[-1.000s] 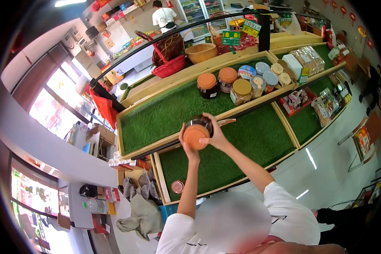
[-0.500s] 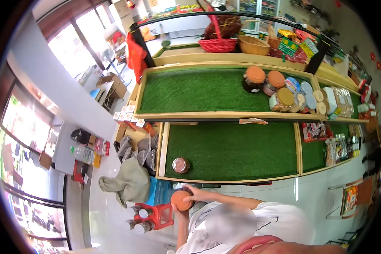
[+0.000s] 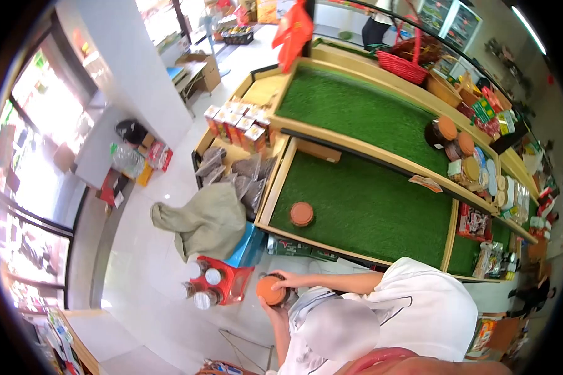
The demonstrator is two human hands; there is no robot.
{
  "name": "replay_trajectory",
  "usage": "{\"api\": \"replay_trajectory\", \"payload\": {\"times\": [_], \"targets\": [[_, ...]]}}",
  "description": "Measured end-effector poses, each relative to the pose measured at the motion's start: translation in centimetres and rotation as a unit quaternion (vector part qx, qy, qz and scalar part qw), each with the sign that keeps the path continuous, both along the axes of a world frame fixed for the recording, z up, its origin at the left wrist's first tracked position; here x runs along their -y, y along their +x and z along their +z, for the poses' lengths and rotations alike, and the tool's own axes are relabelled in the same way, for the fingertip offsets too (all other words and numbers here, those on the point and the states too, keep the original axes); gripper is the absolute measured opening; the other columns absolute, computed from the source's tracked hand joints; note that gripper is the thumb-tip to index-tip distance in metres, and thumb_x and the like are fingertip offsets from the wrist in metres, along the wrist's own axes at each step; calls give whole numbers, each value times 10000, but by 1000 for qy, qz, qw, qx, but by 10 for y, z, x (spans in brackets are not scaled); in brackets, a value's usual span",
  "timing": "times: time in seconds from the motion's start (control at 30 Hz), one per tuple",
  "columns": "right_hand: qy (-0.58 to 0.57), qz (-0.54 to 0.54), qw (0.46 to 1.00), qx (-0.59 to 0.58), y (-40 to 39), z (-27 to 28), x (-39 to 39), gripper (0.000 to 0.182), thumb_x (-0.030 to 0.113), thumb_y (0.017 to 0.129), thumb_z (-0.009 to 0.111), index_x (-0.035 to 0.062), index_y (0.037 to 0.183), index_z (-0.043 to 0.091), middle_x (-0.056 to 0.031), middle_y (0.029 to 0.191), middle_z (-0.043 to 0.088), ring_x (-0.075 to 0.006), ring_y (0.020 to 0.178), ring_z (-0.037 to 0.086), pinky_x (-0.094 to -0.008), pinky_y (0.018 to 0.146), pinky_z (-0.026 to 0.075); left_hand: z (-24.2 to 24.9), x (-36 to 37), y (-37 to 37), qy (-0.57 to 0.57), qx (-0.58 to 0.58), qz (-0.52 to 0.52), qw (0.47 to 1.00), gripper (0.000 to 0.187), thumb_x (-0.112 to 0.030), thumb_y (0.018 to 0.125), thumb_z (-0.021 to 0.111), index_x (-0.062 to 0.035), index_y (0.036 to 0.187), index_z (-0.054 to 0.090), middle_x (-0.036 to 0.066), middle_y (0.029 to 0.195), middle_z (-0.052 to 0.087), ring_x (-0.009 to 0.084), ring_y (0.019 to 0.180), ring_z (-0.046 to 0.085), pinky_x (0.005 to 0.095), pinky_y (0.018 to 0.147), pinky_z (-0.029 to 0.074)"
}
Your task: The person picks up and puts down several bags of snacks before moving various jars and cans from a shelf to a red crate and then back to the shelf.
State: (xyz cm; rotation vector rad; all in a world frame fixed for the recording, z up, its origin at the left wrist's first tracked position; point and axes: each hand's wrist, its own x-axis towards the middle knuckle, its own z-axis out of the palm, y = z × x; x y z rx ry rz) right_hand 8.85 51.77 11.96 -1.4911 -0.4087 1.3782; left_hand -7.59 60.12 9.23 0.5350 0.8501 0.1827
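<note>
Low in front of my white shirt, both hands are around a jar (image 3: 271, 290) with an orange lid and dark glass sides. My right hand (image 3: 289, 280) comes in from the right, its fingers closed at the lid's edge and side. My left hand (image 3: 275, 310) reaches up from below and grips the jar's near side. A bluish-grey cloth (image 3: 311, 301) shows close to the jar, between my hands and my shirt. Another jar (image 3: 301, 214) with a reddish lid stands on the green lower shelf (image 3: 363, 212) beyond.
Several lidded jars stand on a red stool (image 3: 238, 281) to the left. A blue box (image 3: 247, 247) and a draped olive cloth (image 3: 200, 215) sit beside the shelf. Bagged goods (image 3: 250, 172) and small cartons (image 3: 239, 125) fill the corner bin. More jars (image 3: 460, 147) line the upper shelf (image 3: 356, 106).
My view has swung left, so the shelves appear tilted and shifted right. Both hands still hold the jar low in front of me.
</note>
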Motion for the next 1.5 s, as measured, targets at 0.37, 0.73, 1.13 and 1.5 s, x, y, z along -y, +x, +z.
{"api": "replay_trajectory", "payload": {"times": [0.37, 0.73, 1.13, 1.5], "targets": [[-51, -31, 996, -62, -17, -64, -105, 757, 353, 891, 619, 154, 1527, 259, -115, 1453, 417, -241, 1169, 568, -331, 822, 553, -76, -109, -3, 109, -95, 36, 989, 750, -347, 883, 705, -178, 1491, 299, 53, 1442, 409, 217, 1289, 446, 397, 984, 448], [-48, 119, 992, 19, -1, -115, -239, 786, 267, 835, 672, 55, 1504, 317, -143, 1472, 416, -252, 1363, 386, -348, 1133, 280, -129, -174, 6, 66, -107, 231, 965, 920, -363, 830, 760, -27, 1495, 220, 164, 1454, 361, 257, 1342, 391, 353, 1114, 329], [-35, 163, 986, -24, 4, -176, -328, 753, 202, 810, 612, 104, 1504, 335, -136, 1469, 418, -241, 1366, 388, -344, 1125, 298, -177, -252, 10, 109, -107, 304, 941, 843, -324, 867, 727, -40, 1491, 237, 143, 1434, 379, 245, 1323, 398, 360, 1105, 333], [-3, 64, 998, -9, -11, -142, -240, 828, 198, 804, 698, 53, 1510, 291, -131, 1501, 369, -239, 1413, 324, -349, 1168, 234, -150, -209, -7, 116, -84, 169, 975, 740, -263, 900, 681, -42, 1481, 278, 143, 1431, 404, 245, 1309, 425, 353, 1084, 370]]}}
